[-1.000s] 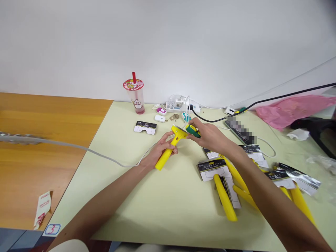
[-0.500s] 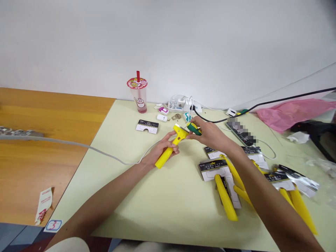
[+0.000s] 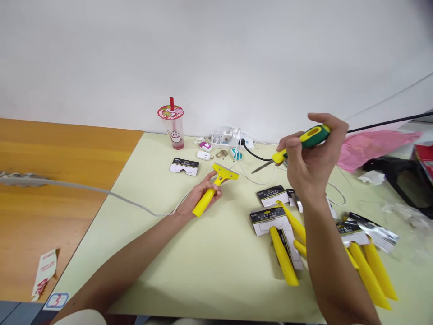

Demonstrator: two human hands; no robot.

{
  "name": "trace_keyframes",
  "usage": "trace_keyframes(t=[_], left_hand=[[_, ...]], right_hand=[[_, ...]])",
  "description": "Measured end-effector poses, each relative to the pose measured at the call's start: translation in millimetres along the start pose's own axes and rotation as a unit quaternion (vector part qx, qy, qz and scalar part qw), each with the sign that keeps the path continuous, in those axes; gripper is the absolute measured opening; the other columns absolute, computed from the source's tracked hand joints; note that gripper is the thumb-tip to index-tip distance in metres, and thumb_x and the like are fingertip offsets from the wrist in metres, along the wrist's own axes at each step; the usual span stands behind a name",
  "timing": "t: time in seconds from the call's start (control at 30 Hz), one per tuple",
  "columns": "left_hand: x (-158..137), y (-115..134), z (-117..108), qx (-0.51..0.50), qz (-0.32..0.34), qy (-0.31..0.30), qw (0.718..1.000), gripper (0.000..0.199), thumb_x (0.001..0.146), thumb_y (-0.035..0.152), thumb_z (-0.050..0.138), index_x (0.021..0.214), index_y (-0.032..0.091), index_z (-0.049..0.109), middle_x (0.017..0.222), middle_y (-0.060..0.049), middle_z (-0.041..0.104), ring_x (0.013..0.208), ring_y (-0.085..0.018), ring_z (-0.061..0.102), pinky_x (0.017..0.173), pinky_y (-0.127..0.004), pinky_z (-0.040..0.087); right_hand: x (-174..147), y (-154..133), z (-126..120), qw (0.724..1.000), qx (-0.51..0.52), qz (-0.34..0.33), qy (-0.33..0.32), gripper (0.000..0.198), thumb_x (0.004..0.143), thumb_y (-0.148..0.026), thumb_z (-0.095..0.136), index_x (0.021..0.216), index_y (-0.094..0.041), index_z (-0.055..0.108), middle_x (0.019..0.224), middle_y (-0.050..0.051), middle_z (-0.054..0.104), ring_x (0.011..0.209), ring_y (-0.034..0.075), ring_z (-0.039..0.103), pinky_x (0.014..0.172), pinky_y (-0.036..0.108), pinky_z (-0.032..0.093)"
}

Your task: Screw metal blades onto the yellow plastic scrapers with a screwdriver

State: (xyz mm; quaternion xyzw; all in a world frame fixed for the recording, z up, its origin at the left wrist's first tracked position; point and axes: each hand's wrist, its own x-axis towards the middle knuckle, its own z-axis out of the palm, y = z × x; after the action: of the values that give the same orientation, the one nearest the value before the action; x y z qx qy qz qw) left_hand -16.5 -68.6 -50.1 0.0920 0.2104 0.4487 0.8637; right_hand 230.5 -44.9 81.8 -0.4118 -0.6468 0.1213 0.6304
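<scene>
Over the middle of the table, my left hand (image 3: 199,195) is closed around a yellow scraper (image 3: 205,201), its wide head tilted up and away from me. Two small screws show on the scraper's head. My right hand (image 3: 309,167) is raised at the right, gripping a screwdriver (image 3: 315,135) with a green and yellow handle. The screwdriver's metal shaft points down and left, apart from the scraper. Below my right forearm lie several yellow scrapers (image 3: 284,257) with black and white cards, partly hidden by the arm.
A cup with a red straw (image 3: 174,128) stands near the wall. A black and white card (image 3: 184,166) lies in front of it. Behind are a power strip (image 3: 219,141) and cables. At right are a pink bag (image 3: 372,146) and crumpled clear plastic (image 3: 412,219).
My right hand has lifted the screwdriver off the scraper's head and moved up and right. My left hand has turned the scraper so its head faces me more.
</scene>
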Motion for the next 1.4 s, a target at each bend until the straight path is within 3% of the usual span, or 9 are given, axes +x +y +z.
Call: trace_keyframes(t=[0.1,0.33,0.53,0.97,1.07,1.2,1.3,1.4], left_hand=[[-0.3,-1.6,0.8,0.026,-0.006,0.013,1.000,0.069,0.080,0.000,0.070,0.144,0.026,0.060,0.119,-0.008,0.069,0.072,-0.008,0.061,0.077,-0.023,0.058],[-0.8,-3.6,4.4,0.061,-0.015,0.041,0.997,0.067,0.078,0.001,0.071,0.139,0.025,0.061,0.108,-0.005,0.070,0.071,-0.010,0.060,0.076,-0.023,0.058],[2.6,-4.1,-1.0,0.066,-0.010,0.034,0.997,0.064,0.079,0.003,0.071,0.138,0.025,0.063,0.105,-0.004,0.070,0.073,-0.010,0.059,0.077,-0.023,0.056],[0.1,-2.5,4.3,0.045,-0.016,0.036,0.998,0.057,0.077,0.000,0.070,0.129,0.023,0.065,0.108,-0.005,0.067,0.072,-0.009,0.058,0.077,-0.024,0.054],[0.3,-2.6,4.1,0.049,-0.012,0.032,0.998,0.059,0.077,0.000,0.069,0.131,0.024,0.066,0.114,-0.006,0.068,0.072,-0.009,0.058,0.077,-0.024,0.054],[0.2,-2.9,2.2,0.045,-0.006,0.029,0.999,0.064,0.079,0.001,0.070,0.139,0.025,0.064,0.104,-0.003,0.067,0.071,-0.009,0.058,0.076,-0.023,0.054],[0.3,-2.9,1.0,0.040,0.000,0.028,0.999,0.067,0.080,0.002,0.071,0.142,0.025,0.062,0.102,-0.003,0.066,0.071,-0.009,0.059,0.077,-0.023,0.054],[0.4,-2.5,0.5,0.044,0.010,0.026,0.999,0.066,0.081,0.004,0.072,0.143,0.025,0.062,0.109,-0.004,0.069,0.071,-0.009,0.059,0.077,-0.023,0.053]], right_hand=[[-3.1,-2.3,-0.9,1.000,0.014,-0.020,-0.017,0.034,0.109,-0.051,0.066,0.129,-0.034,0.045,0.087,-0.001,0.067,0.080,0.023,0.075,0.059,0.034,0.061],[-22.1,7.1,2.2,0.978,-0.101,0.024,-0.181,0.037,0.109,-0.056,0.063,0.127,-0.030,0.045,0.113,0.007,0.074,0.091,0.024,0.077,0.083,0.044,0.067],[-29.5,14.5,16.0,0.940,-0.164,0.022,-0.300,0.041,0.110,-0.067,0.051,0.125,-0.029,0.045,0.112,0.009,0.077,0.078,0.025,0.075,0.074,0.040,0.060],[-32.0,21.7,22.2,0.932,-0.169,0.009,-0.321,0.036,0.113,-0.063,0.046,0.124,-0.028,0.044,0.116,0.010,0.077,0.083,0.026,0.080,0.073,0.036,0.056],[-32.3,21.6,22.2,0.931,-0.173,0.011,-0.322,0.036,0.113,-0.062,0.045,0.125,-0.028,0.044,0.116,0.010,0.078,0.079,0.025,0.078,0.071,0.036,0.055],[-32.6,18.9,21.2,0.930,-0.179,0.002,-0.320,0.031,0.114,-0.055,0.046,0.128,-0.028,0.043,0.117,0.011,0.077,0.074,0.024,0.074,0.069,0.037,0.054],[-31.1,17.1,18.5,0.929,-0.172,-0.015,-0.328,0.029,0.112,-0.045,0.049,0.134,-0.028,0.043,0.124,0.013,0.074,0.084,0.026,0.075,0.077,0.042,0.059],[-27.8,15.4,14.7,0.930,-0.134,-0.032,-0.340,0.030,0.110,-0.036,0.050,0.138,-0.028,0.045,0.133,0.014,0.069,0.106,0.030,0.074,0.094,0.048,0.061]])
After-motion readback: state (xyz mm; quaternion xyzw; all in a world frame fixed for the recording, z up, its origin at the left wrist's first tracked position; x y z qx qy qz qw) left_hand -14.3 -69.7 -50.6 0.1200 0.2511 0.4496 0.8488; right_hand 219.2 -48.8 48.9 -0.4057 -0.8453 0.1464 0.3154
